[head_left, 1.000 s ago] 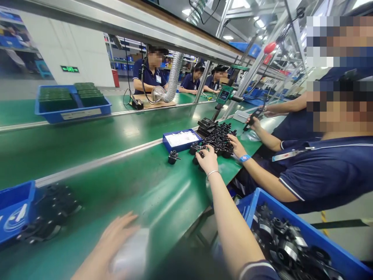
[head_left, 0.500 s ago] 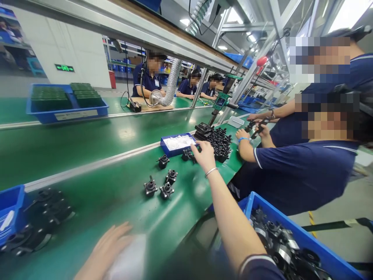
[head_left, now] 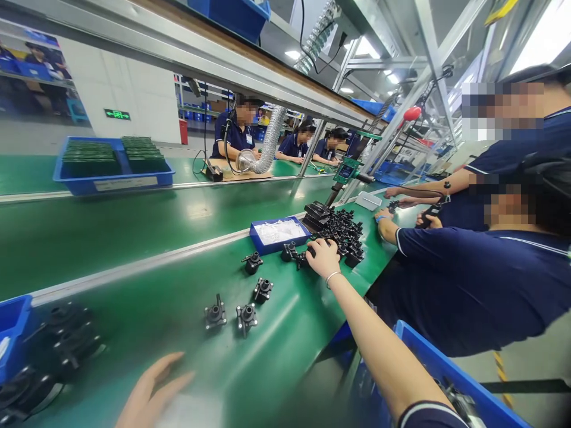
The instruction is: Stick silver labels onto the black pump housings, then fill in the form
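My right hand [head_left: 323, 257] reaches to the near edge of a pile of black parts [head_left: 345, 232], its fingers curled over one or more parts that I cannot make out. Low in the view, my left hand [head_left: 154, 389] has its fingers apart and holds nothing, above the green tabletop. Between the hands, several black parts stand apart on the table, among them one with an upright stem [head_left: 216, 314] and one nearer the pile [head_left: 253, 263]. Beside the pile sits a blue box [head_left: 279, 235] of white pieces.
A blue bin [head_left: 459, 386] of black parts is at the lower right. More black parts [head_left: 66, 339] and a blue tray [head_left: 15, 333] lie at left. Co-workers' hands [head_left: 386, 217] work beyond the pile. A blue tray of green boards [head_left: 113, 178] stands behind.
The view has shifted, so most things sit lower. My right hand has closed down onto the pile's near edge. My left hand's fingers have spread.
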{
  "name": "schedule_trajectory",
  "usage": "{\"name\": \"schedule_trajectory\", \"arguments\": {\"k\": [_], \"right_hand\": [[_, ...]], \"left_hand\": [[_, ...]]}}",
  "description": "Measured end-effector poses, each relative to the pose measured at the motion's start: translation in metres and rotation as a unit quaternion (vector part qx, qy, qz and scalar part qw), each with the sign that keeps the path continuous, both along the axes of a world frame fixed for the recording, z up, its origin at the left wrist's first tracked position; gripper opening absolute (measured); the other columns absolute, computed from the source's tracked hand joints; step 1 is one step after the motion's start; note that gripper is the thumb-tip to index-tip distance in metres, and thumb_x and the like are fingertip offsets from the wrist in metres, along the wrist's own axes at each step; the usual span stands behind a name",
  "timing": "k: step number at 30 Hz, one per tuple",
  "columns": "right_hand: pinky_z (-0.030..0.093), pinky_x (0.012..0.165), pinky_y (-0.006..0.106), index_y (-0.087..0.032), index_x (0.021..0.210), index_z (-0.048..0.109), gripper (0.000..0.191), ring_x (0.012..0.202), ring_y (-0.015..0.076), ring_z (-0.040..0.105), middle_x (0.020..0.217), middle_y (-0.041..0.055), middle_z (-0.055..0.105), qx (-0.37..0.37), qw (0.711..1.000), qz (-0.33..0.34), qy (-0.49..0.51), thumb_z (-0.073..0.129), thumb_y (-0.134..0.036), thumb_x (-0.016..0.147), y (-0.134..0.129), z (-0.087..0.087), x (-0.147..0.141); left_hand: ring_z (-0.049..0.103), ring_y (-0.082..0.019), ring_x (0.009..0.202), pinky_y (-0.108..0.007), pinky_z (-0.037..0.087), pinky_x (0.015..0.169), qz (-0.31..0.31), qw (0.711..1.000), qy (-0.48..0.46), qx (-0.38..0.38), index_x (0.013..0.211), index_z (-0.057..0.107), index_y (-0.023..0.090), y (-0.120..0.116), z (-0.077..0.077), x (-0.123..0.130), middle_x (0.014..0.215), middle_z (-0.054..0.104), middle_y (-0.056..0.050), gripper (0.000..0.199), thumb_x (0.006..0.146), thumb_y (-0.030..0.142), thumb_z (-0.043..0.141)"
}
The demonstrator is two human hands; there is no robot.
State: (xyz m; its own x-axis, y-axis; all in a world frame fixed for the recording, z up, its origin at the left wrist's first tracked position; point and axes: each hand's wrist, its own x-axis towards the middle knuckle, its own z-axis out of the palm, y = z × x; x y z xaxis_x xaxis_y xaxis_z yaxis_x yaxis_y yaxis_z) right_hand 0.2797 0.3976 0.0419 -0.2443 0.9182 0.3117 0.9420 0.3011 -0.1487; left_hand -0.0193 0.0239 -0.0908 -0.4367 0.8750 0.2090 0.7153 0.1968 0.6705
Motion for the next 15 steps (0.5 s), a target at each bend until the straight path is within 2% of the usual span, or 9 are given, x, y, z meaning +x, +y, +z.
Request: {"name": "schedule_trajectory", "arguments": {"k": [2,4,6,7,9,11,13,15], "right_hand": [[0.043,0.088,0.059,-0.026,0.109,0.066,0.026,0.131,0.0406,0.024,0.125,0.0103,0.056,0.011,0.999,0.037,0.0,0.052,-0.034,0.089,-0.024,-0.003,-0.005],[0.043,0.09,0.058,-0.026,0.111,0.066,0.027,0.131,0.0395,0.025,0.123,0.01,0.058,0.014,0.996,0.086,0.001,0.053,-0.036,0.089,-0.049,-0.002,-0.013],[0.042,0.096,0.053,-0.028,0.114,0.064,0.03,0.13,0.0353,0.031,0.122,0.008,0.059,0.012,0.989,0.148,-0.003,0.056,-0.04,0.088,-0.07,0.002,-0.023],[0.04,0.1,0.05,-0.029,0.117,0.063,0.033,0.129,0.0325,0.035,0.122,0.0072,0.059,0.008,0.983,0.181,0.008,0.057,-0.042,0.088,-0.076,0.006,-0.028],[0.037,0.105,0.046,-0.028,0.123,0.06,0.038,0.125,0.0285,0.042,0.126,0.0073,0.058,0.0,0.972,0.225,0.061,0.056,-0.044,0.089,-0.078,0.013,-0.038],[0.035,0.106,0.048,-0.025,0.127,0.057,0.04,0.124,0.0278,0.045,0.128,0.0101,0.056,-0.006,0.965,0.231,0.125,0.053,-0.043,0.091,-0.067,0.017,-0.046],[0.036,0.105,0.049,-0.023,0.124,0.059,0.037,0.121,0.0275,0.049,0.125,0.0112,0.059,-0.019,0.962,0.224,0.157,0.052,-0.04,0.092,-0.052,0.014,-0.054],[0.041,0.102,0.044,-0.022,0.119,0.063,0.032,0.115,0.0244,0.056,0.118,0.0096,0.064,-0.044,0.955,0.237,0.17,0.05,-0.037,0.093,-0.044,0.004,-0.063]], "left_hand": [[0.068,-0.031,0.102,-0.042,0.064,0.072,-0.019,1.0,0.01,0.007,0.146,0.03,0.043,-0.004,0.007,-0.001,0.124,0.061,-0.01,0.055,0.094,0.031,0.044],[0.064,-0.031,0.11,-0.045,0.061,0.081,-0.082,0.996,0.027,0.019,0.147,0.027,0.045,-0.008,0.015,-0.004,0.128,0.058,-0.008,0.06,0.092,0.031,0.047],[0.06,-0.032,0.116,-0.046,0.058,0.089,-0.126,0.991,0.034,0.026,0.148,0.025,0.046,-0.01,0.022,-0.007,0.131,0.057,-0.006,0.064,0.09,0.032,0.05],[0.059,-0.032,0.117,-0.046,0.058,0.09,-0.128,0.991,0.031,0.021,0.148,0.026,0.045,-0.011,0.024,-0.008,0.131,0.057,-0.006,0.064,0.09,0.033,0.05],[0.06,-0.032,0.116,-0.045,0.059,0.086,-0.106,0.994,0.021,0.005,0.147,0.032,0.042,-0.009,0.025,-0.008,0.13,0.059,-0.007,0.059,0.091,0.034,0.05],[0.06,-0.032,0.116,-0.046,0.059,0.086,-0.077,0.997,0.013,-0.021,0.141,0.044,0.039,-0.008,0.023,-0.005,0.129,0.06,-0.008,0.049,0.093,0.035,0.047],[0.058,-0.032,0.12,-0.049,0.056,0.091,-0.069,0.997,0.008,-0.044,0.133,0.053,0.038,-0.009,0.022,-0.001,0.129,0.06,-0.008,0.04,0.093,0.036,0.047],[0.056,-0.032,0.123,-0.05,0.054,0.096,-0.095,0.994,0.014,-0.044,0.132,0.053,0.042,-0.014,0.024,0.001,0.132,0.06,-0.005,0.04,0.092,0.036,0.049]]}}
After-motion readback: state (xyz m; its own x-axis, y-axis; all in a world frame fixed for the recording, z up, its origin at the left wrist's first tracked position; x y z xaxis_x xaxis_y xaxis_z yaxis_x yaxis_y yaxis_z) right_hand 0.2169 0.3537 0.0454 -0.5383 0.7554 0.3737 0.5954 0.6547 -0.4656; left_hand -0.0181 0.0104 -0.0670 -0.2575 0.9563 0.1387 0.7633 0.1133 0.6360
